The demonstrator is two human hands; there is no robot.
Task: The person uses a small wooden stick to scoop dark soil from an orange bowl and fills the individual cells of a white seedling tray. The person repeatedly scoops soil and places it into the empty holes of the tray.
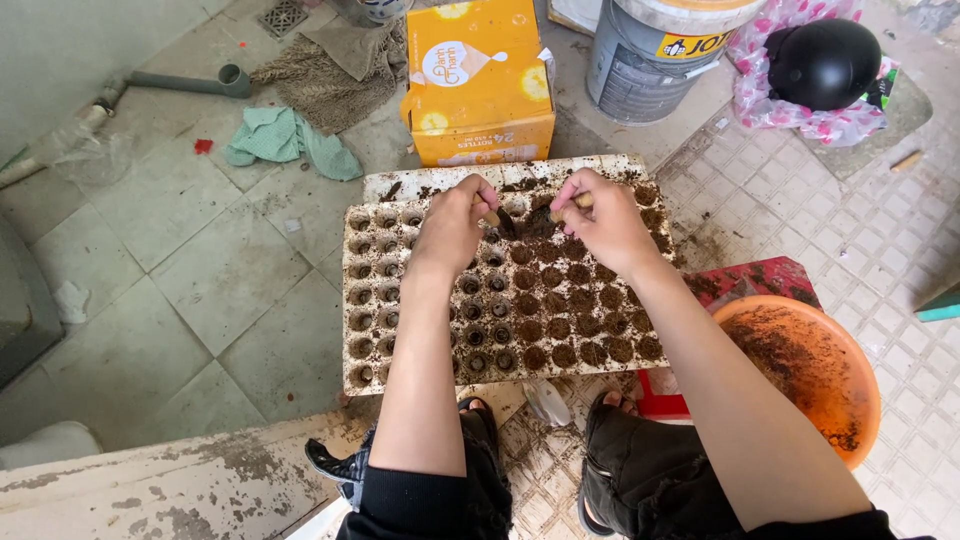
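Observation:
A white seedling tray (372,300) with many small cells lies on the floor in front of me; the cells on its right half hold dark soil. My left hand (452,225) hovers over the tray's far middle, pinching a small wooden stick. My right hand (605,218) is just to its right, also pinching a small stick, its tip pointing at a soil-covered cell between the two hands. Both forearms reach over the tray from below.
An orange basin (800,370) smeared with soil sits at the right on a red stool (760,280). Behind the tray stand a yellow cardboard box (478,80), a grey bucket (650,55) and a black helmet (822,62). A green rag (285,138) lies to the left.

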